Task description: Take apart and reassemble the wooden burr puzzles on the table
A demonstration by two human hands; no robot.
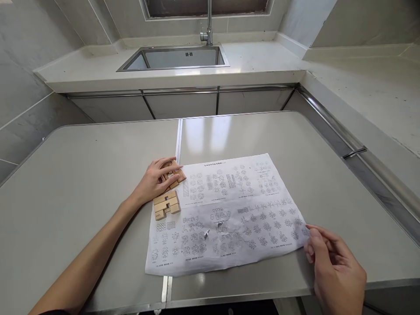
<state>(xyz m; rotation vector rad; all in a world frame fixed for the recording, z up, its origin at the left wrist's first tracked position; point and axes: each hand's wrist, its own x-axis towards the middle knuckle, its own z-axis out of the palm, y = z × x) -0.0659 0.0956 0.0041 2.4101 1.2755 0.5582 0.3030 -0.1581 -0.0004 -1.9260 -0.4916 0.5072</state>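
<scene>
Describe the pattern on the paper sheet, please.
White paper sheet with rows of small dark line drawings, seen in the head view.

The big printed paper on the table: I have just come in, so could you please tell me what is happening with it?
A person's right hand pinches the printed sheet at its near right corner. The fingers of the left hand lie over some wooden pieces at the far left corner. A second wooden group sits near the left edge. The sheet lies spread on the table, creased and torn near its middle.
</scene>
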